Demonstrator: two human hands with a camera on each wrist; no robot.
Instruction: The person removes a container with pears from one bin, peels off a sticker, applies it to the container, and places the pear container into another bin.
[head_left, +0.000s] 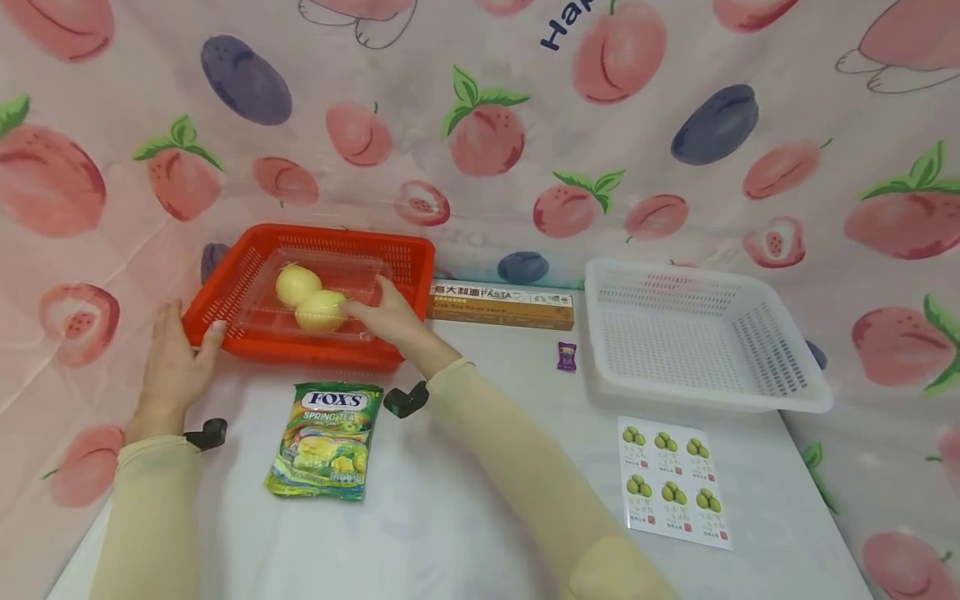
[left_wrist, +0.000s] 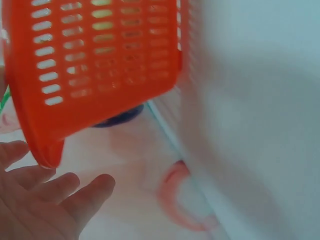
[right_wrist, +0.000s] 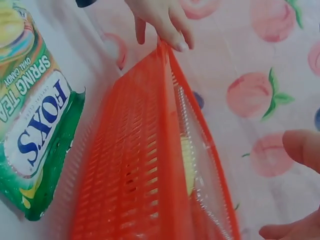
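A red plastic basket stands at the back left. Inside it lies a clear plastic container with two round, pale yellow, onion-like pieces in it. My left hand is at the basket's left corner, thumb by the rim and fingers extended; the left wrist view shows them spread beside the red corner. Over the container's right side is my right hand, thumb and fingers apart, near the closer yellow piece. At the edge of the right wrist view its fingers appear spread. Whether they touch the container cannot be told.
A green FOX'S candy bag lies in front of the basket. Behind, a pasta box lies beside a small purple wrapped sweet. To the right are a white basket and a sticker sheet. Fruit-patterned cloth hangs behind.
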